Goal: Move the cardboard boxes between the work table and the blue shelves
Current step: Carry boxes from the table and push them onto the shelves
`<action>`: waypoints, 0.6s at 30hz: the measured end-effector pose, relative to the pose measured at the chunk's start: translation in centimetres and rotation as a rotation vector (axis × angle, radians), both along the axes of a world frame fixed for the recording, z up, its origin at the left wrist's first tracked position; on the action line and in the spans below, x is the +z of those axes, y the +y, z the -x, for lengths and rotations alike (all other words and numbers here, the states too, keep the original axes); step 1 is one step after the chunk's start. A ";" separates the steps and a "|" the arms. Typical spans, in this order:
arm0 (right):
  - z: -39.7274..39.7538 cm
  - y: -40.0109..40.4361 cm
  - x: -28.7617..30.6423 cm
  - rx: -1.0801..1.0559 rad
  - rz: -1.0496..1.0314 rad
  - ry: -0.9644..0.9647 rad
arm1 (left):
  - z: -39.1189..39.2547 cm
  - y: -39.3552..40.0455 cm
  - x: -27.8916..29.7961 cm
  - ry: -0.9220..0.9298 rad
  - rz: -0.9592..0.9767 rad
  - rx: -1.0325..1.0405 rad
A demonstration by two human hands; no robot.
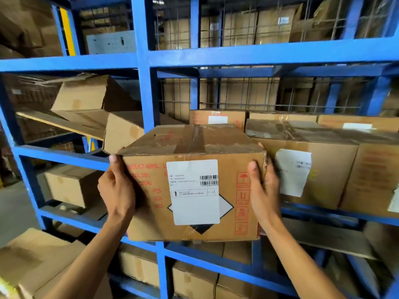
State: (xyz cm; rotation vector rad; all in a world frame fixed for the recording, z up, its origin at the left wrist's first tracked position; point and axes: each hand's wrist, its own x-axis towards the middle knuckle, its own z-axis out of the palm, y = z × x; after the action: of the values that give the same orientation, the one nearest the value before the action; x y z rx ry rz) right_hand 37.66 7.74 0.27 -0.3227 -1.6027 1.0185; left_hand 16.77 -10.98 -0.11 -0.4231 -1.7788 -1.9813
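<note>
**Taped box held at the shelf front, both hands clamping its sides**

The person is holding one cardboard box [192,184] in front of the blue shelves [142,61], at the level of the middle tier, just left of a shelved neighbour box [313,169]. The left hand [117,188] is gripping the left edge, thumb on the front face; the right hand [262,186] is clamping the right edge, fingers wrapping behind. The hands are well apart, with the box squeezed between them.

Handling, as a judgement: stiff corrugated walls, but the top edges are looking scuffed and frayed (the tape is wrinkling too), so the corners may be giving a little under pressure. Red handling symbols on the front are suggesting contents to keep upright and dry. Weight cannot be told. A side squeeze is relying on friction alone; fingers under the bottom edge would be holding more surely.
</note>
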 end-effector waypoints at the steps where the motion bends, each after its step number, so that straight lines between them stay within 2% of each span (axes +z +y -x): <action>1: 0.3 0.0 -0.1 -0.004 0.009 0.000 | 0.4 0.3 0.2 0.001 -0.007 -0.020; 12: 5.9 2.3 -0.6 -0.081 0.047 0.050 | 7.2 5.2 0.9 -0.008 -0.028 -0.180; 18: 9.6 5.5 -1.4 -0.220 0.015 0.106 | 10.6 9.1 1.4 0.006 -0.016 -0.247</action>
State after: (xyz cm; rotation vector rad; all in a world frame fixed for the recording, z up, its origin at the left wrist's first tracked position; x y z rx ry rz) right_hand 28.09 13.22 -1.17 -0.4375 -1.4303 0.8648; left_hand 6.21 -1.86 1.26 -0.6712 -1.7779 -2.1543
